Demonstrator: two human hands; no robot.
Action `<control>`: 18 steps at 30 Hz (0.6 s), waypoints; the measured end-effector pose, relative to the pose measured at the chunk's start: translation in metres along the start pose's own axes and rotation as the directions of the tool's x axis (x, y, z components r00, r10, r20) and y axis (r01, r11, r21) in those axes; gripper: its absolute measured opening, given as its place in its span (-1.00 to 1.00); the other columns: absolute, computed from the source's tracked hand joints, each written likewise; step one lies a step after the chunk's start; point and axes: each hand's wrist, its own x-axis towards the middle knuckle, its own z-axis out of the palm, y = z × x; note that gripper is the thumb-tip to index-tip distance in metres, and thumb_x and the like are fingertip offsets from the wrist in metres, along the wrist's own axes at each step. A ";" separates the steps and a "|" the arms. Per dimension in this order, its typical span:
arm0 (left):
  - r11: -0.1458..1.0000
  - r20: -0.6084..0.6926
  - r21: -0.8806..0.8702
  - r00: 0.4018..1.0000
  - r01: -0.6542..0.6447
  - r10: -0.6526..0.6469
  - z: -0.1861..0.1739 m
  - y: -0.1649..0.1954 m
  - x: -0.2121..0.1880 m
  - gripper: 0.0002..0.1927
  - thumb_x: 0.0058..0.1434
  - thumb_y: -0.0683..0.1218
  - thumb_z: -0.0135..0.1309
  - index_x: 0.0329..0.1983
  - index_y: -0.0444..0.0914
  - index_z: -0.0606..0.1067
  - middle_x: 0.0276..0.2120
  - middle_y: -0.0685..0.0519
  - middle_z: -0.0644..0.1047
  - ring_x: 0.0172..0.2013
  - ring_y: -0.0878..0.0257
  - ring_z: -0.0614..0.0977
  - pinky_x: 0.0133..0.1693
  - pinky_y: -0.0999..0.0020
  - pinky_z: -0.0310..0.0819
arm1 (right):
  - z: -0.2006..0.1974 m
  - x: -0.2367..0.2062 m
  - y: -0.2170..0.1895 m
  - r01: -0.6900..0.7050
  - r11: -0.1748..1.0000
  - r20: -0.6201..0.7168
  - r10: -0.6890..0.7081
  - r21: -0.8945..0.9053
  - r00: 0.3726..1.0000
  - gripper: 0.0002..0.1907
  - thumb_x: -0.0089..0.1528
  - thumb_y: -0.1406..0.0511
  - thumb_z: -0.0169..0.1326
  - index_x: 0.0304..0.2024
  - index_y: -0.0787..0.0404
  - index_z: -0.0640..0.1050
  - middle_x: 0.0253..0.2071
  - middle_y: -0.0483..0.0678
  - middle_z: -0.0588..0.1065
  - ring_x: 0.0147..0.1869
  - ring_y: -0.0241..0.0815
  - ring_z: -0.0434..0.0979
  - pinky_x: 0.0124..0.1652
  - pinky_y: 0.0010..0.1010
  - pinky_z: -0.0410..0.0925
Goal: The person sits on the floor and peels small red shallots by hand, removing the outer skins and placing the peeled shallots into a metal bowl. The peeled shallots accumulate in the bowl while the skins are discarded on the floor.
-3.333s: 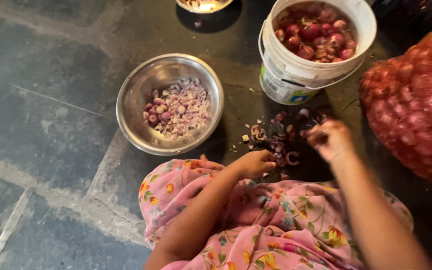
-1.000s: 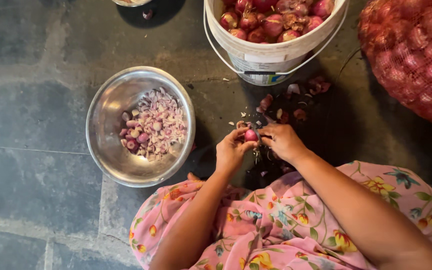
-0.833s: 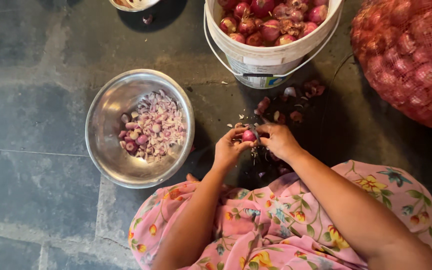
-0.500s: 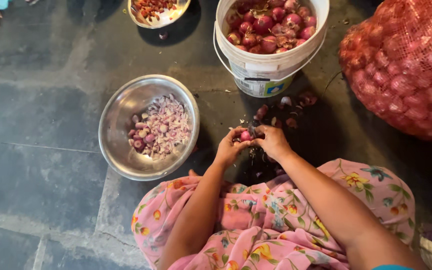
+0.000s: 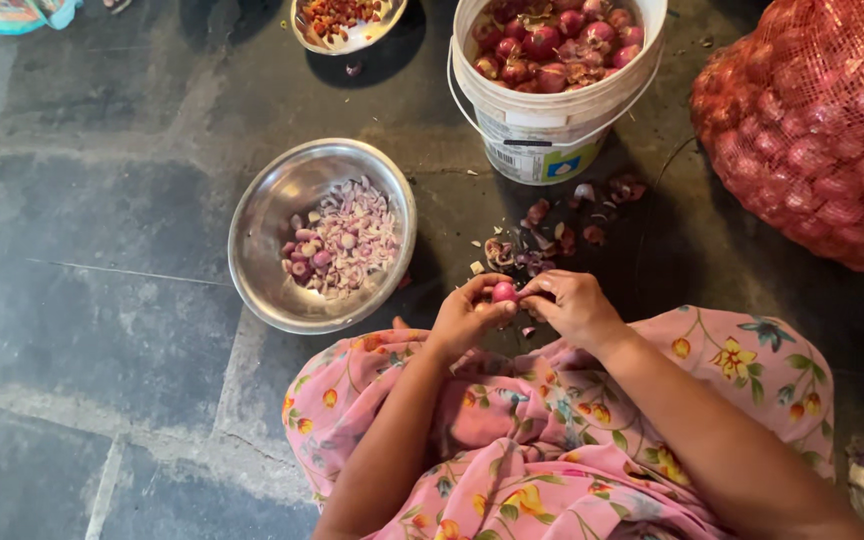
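1. We note one small pink onion [image 5: 504, 292] pinched between both hands, held above the dark stone floor [image 5: 102, 280], just in front of the lap in pink floral cloth [image 5: 552, 440].
2. Left hand [image 5: 464, 322]: fingers curled under and around the onion, closed on it. Right hand [image 5: 574, 305]: fingertips closed on its right side. The onion sits between the two, about equally near each; we cannot tell its long axis.
3. The steel bowl [image 5: 252, 240] of peeled pieces lies to the left of the grip, near the left hand.
4. The white bucket [image 5: 542, 140] of unpeeled onions stands ahead; loose skins [image 5: 552, 225] lie between it and the hands.
5. Counts: one bucket, one steel bowl, one smaller dish [image 5: 347, 25] at the top edge, one red mesh sack [image 5: 822, 130] to the right.
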 end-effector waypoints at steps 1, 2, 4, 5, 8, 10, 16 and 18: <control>1.000 -0.030 -0.011 1.000 -0.004 0.004 0.001 -0.001 0.002 -0.56 0.16 -0.19 0.30 0.12 -0.27 0.50 -0.16 0.08 0.58 -0.23 0.40 0.62 -0.15 0.47 0.56 | 0.002 0.001 -0.003 0.100 0.993 -0.044 -0.103 -0.068 0.994 -0.84 0.09 0.42 0.25 -0.25 0.26 0.67 -0.33 0.02 0.61 -0.29 -0.15 0.66 -0.28 -0.42 0.47; 0.998 -0.068 -0.062 0.998 0.005 -0.009 0.003 -0.004 0.005 -0.57 0.16 -0.19 0.31 0.10 -0.27 0.50 -0.17 0.08 0.58 -0.25 0.39 0.62 -0.17 0.45 0.56 | 0.004 0.002 -0.005 0.097 0.988 -0.075 -0.107 -0.123 0.991 -0.87 0.09 0.40 0.26 -0.29 0.26 0.65 -0.35 0.02 0.59 -0.30 -0.10 0.63 -0.29 -0.37 0.47; 0.986 -0.143 -0.166 0.989 0.017 -0.042 0.006 -0.011 0.012 -0.61 0.16 -0.17 0.31 0.05 -0.27 0.51 -0.18 0.07 0.58 -0.27 0.38 0.62 -0.22 0.40 0.56 | 0.009 0.005 -0.008 0.085 0.969 -0.134 -0.118 -0.234 0.984 -0.88 0.08 0.37 0.29 -0.37 0.26 0.61 -0.39 0.04 0.53 -0.32 0.00 0.59 -0.32 -0.27 0.45; 0.980 -0.179 -0.193 0.981 0.038 -0.074 0.008 -0.015 0.016 -0.62 0.17 -0.18 0.31 0.05 -0.26 0.52 -0.19 0.07 0.59 -0.28 0.37 0.61 -0.22 0.42 0.54 | 0.011 0.007 -0.009 0.136 0.946 -0.138 -0.183 -0.294 0.973 -0.87 0.08 0.36 0.29 -0.38 0.24 0.58 -0.39 0.02 0.51 -0.31 0.01 0.58 -0.32 -0.25 0.45; 0.942 -0.235 -0.331 0.963 0.046 -0.130 0.010 -0.026 0.027 -0.66 0.20 -0.18 0.27 0.04 -0.24 0.52 -0.20 0.07 0.60 -0.26 0.35 0.61 -0.19 0.43 0.54 | 0.013 0.015 -0.011 0.247 0.861 -0.132 -0.336 -0.445 0.933 -0.83 0.08 0.35 0.28 -0.41 0.20 0.51 -0.39 -0.02 0.46 -0.29 0.00 0.54 -0.32 -0.23 0.44; 0.869 -0.216 -0.494 0.970 -0.009 -0.113 0.011 -0.031 0.030 -0.69 0.24 -0.17 0.22 0.04 -0.24 0.49 -0.19 0.10 0.59 -0.20 0.33 0.64 -0.09 0.40 0.61 | 0.014 0.017 -0.011 0.274 0.818 -0.124 -0.383 -0.506 0.915 -0.83 0.08 0.36 0.27 -0.42 0.17 0.49 -0.40 -0.03 0.44 -0.31 -0.04 0.53 -0.33 -0.25 0.45; 0.786 -0.208 -0.609 0.978 -0.102 -0.034 -0.005 -0.029 0.044 -0.78 0.38 -0.16 0.17 0.04 -0.25 0.46 -0.17 0.03 0.58 -0.23 0.26 0.59 -0.13 0.34 0.52 | 0.026 0.005 -0.002 0.565 0.671 0.235 -0.522 -0.480 0.820 -0.87 0.13 0.36 0.26 -0.28 0.14 0.57 -0.42 -0.07 0.42 -0.35 -0.13 0.55 -0.40 -0.31 0.45; 0.791 -0.233 -0.607 0.968 -0.075 -0.087 -0.012 -0.026 0.047 -0.76 0.30 -0.16 0.13 0.03 -0.19 0.46 -0.13 0.08 0.60 -0.17 0.30 0.62 -0.07 0.38 0.53 | 0.027 0.005 0.010 0.380 0.773 0.221 -0.310 -0.507 0.925 -0.86 0.14 0.33 0.25 -0.26 0.15 0.57 -0.33 -0.03 0.48 -0.32 -0.06 0.57 -0.37 -0.25 0.46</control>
